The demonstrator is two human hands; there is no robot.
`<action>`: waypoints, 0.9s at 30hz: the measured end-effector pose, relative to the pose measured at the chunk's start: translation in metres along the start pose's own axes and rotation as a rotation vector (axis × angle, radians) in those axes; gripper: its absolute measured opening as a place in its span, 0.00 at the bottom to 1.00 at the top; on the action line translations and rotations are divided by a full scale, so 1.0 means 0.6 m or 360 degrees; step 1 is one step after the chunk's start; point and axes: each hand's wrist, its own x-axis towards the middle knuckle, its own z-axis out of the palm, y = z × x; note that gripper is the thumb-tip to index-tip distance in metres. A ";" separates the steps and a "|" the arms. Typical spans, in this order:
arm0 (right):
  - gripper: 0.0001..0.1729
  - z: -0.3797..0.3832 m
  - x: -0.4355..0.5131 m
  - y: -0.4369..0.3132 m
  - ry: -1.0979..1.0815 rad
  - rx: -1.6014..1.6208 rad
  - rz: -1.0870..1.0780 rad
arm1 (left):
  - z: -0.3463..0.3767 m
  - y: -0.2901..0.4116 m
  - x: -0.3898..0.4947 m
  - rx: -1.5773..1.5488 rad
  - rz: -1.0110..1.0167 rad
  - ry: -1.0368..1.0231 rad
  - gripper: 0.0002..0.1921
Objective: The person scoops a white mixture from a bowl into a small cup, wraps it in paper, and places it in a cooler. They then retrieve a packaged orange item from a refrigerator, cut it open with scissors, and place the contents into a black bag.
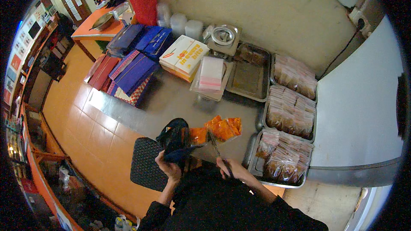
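My right hand (229, 167) grips the dark handles of a pair of scissors (214, 144), whose blades point away from me at the orange sachets. My left hand (169, 166) is closed on a dark blue or black item (179, 149), perhaps cloth or plastic; its kind is unclear. Just beyond it, a joined orange sachet (197, 135) reaches out from the dark item to the blades. Several orange-filled clear sachets (223, 128) lie in a small heap on the steel table (170, 99).
On the right stand metal trays (306, 179) of filled clear bags (285, 163). An empty-looking metal tray (249, 80), a stack of clear bags (211, 72), printed boxes (184, 54) and blue packages (133, 73) line the back. A black woven seat (146, 163) is at the left.
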 end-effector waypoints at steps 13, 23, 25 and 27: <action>0.21 -0.026 -0.034 0.016 -0.0159 0.0428 -0.0018 | -0.016 0.030 0.011 -0.0338 -0.0554 0.0156 0.18; 0.21 -0.044 -0.059 -0.008 -0.0181 0.0669 -0.0342 | -0.006 0.032 0.112 -0.0273 0.0055 0.0367 0.23; 0.22 -0.056 -0.062 -0.002 -0.0212 0.0672 -0.0293 | 0.027 0.008 0.102 -0.0416 -0.0154 -0.0229 0.20; 0.23 -0.062 -0.065 0.001 -0.0248 0.0664 -0.0273 | 0.068 -0.001 0.088 -0.0523 -0.0681 -0.0832 0.20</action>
